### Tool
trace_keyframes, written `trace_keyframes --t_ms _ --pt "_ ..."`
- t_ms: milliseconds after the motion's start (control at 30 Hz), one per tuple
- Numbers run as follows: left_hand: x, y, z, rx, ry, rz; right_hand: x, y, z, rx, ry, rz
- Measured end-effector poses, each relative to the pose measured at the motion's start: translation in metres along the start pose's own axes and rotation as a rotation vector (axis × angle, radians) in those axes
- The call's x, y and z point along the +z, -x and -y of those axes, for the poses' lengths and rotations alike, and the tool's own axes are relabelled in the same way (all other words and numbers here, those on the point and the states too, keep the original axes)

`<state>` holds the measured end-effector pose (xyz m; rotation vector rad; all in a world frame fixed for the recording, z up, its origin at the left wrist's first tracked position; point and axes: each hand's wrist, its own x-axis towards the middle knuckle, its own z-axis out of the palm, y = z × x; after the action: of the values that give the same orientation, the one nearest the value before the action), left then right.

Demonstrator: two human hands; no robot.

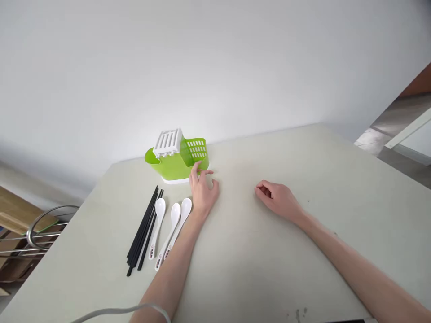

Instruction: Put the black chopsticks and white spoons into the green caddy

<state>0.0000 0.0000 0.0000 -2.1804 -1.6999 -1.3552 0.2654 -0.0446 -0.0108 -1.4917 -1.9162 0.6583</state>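
Head view, only one. Left hand [204,188]: fingers bent, moderately wide, thumb spread off from them, nothing seen in it. Fingertips at the near right end of the green caddy [171,167]; contact or just beside, can't tell. Caddy sits upright at 11 o'clock from that hand, near the wall [235,67]. It has a white slotted piece [168,141] on top, a lattice panel [197,148] at its 3 o'clock end, a white base [175,181] below.

Right hand [276,198]: at 3 o'clock from the left, well apart, on the pale table [242,255]. Fingers curled in, narrow, nothing seen held.

Black chopsticks [141,233]: loose bundle at 8 o'clock from the left hand, overlapping, exact count unclear. Between them and the left forearm, three white spoons [160,207], bowls toward 1 o'clock, marked handles toward 7; two rightmost close together.

Grey cable [117,310] at 7 o'clock of frame, across left forearm. Metal rack [32,233] and cardboard [20,208] off the table, between 8 and 9.
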Motion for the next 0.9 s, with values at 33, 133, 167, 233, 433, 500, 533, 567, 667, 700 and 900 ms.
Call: trace_keyframes --t_ms 33,133,167,233,433,500,533,567,667,700,900 --pt "0.0 0.001 -0.003 0.025 0.028 0.017 0.0 0.0 0.0 -0.001 0.002 -0.001" --pt "0.001 0.006 -0.014 0.102 0.115 0.089 0.002 -0.001 0.0 -0.006 0.009 -0.004" --pt "0.001 0.008 -0.019 0.129 0.143 0.119 0.002 -0.001 0.0 -0.007 0.012 -0.009" --pt "0.0 0.012 -0.027 0.181 0.203 0.19 0.003 -0.002 -0.001 -0.004 0.014 -0.02" --pt "-0.002 0.025 -0.043 0.356 0.241 0.337 0.001 -0.004 -0.005 0.02 -0.048 -0.033" --pt "-0.003 0.027 -0.045 0.34 0.205 0.203 0.001 -0.004 -0.007 0.022 -0.049 -0.04" --pt "-0.004 0.028 -0.046 0.302 0.185 0.11 0.001 -0.004 -0.008 0.022 -0.046 -0.041" --pt "-0.005 0.028 -0.046 0.252 0.166 0.02 0.001 -0.003 -0.008 0.021 -0.043 -0.04" --pt "-0.008 0.027 -0.045 0.066 0.161 -0.184 0.001 -0.003 -0.009 0.01 -0.04 -0.042" --pt "-0.009 0.025 -0.043 -0.007 0.178 -0.232 0.001 -0.003 -0.009 0.006 -0.039 -0.044" --pt "-0.007 0.005 -0.019 -0.474 0.295 -0.435 0.0 -0.002 -0.006 -0.004 -0.036 -0.035"
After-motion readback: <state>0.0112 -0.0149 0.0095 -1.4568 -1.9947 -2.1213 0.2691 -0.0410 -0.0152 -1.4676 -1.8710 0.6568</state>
